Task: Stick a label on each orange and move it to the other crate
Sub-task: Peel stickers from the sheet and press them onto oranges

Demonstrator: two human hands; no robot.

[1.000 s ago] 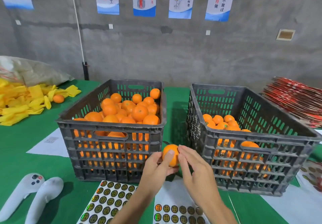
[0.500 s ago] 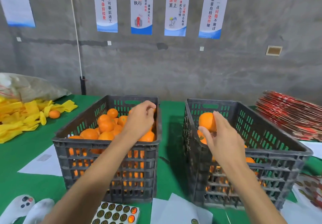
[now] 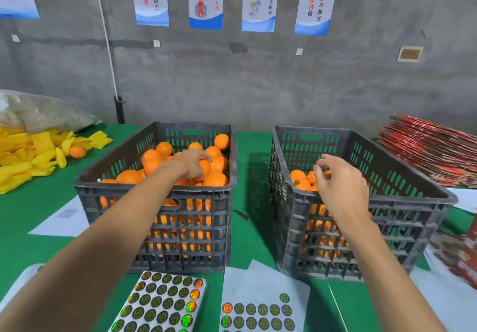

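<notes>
Two crates: in the left crate (image 3: 157,194) at 10 o'clock, the left hand (image 3: 192,163) curls round an orange (image 3: 205,167); over the right crate (image 3: 361,197) the right hand (image 3: 340,184) hangs loose-fingered, empty. Two label sheets (image 3: 165,303) at 6 o'clock.

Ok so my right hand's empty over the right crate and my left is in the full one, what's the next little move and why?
Probably close the left hand on one orange under its fingers in the left crate and lift it out. The right hand hangs open and empty above the right crate, so it is free to pick a label from the sticker sheet.
</notes>
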